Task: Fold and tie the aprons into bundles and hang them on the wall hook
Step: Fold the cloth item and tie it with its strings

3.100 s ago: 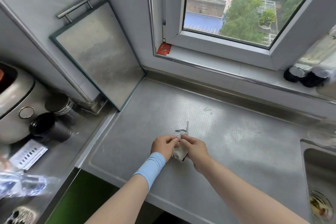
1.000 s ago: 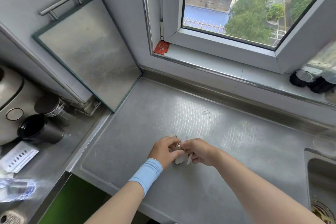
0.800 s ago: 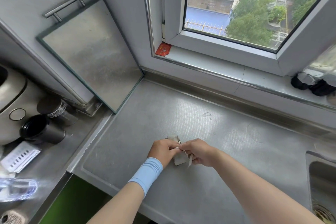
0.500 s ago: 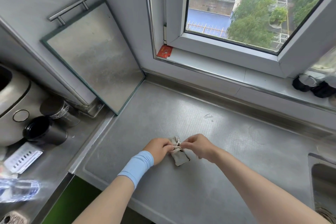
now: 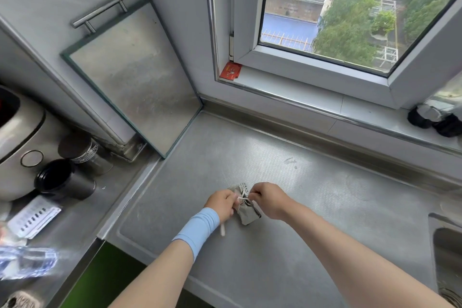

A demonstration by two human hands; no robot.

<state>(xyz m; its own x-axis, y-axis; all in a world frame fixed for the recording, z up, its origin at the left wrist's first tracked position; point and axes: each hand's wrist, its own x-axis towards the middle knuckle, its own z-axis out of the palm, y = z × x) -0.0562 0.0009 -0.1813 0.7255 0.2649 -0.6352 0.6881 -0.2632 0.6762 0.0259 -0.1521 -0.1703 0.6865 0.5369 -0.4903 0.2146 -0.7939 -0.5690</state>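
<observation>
A small grey bundle (image 5: 247, 214) of folded apron lies on the steel counter (image 5: 312, 220), and both hands meet over it. The left hand (image 5: 221, 204) touches the bundle's left side. Its fingers are curled together and pinch a white tie (image 5: 241, 198) that crosses the top of the bundle. 1 loose end of that tie hangs out below this hand. A blue wristband (image 5: 197, 229) sits on the left wrist. The right hand (image 5: 268, 200) is at the bundle's right side. Its thumb and forefinger pinch the same tie just above the cloth, and its other fingers are curled in. The tie is stretched between the 2 hands.

Far left of the bundle, 2 dark cups (image 5: 65, 180) stand beside a cooker (image 5: 17, 137). Behind the bundle to the left, a metal board (image 5: 135, 77) with a handle leans on the wall. Well behind the bundle are a window (image 5: 325, 20) and a red card (image 5: 231, 71) on the sill. Far right of the bundle is a sink (image 5: 447, 252).
</observation>
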